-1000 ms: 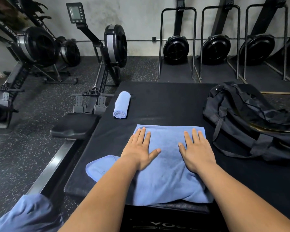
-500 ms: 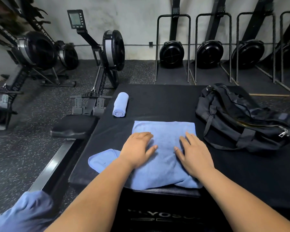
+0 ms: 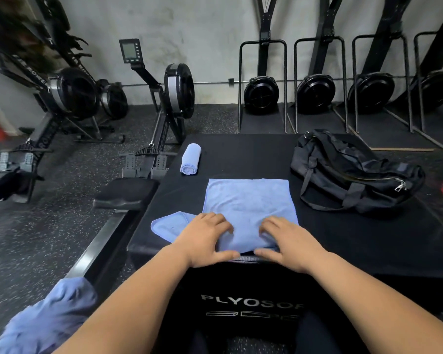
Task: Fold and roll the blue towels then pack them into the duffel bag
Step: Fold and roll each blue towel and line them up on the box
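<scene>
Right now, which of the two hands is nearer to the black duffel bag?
The right hand. It holds the near edge of the flat blue towel; the duffel bag lies farther back to its right. The left hand holds the same edge farther left.

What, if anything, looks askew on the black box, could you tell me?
A blue flap sticks out leftward from under the folded towel, beside the left hand, so the fold looks uneven. The rolled towel and duffel bag look tidy.
</scene>
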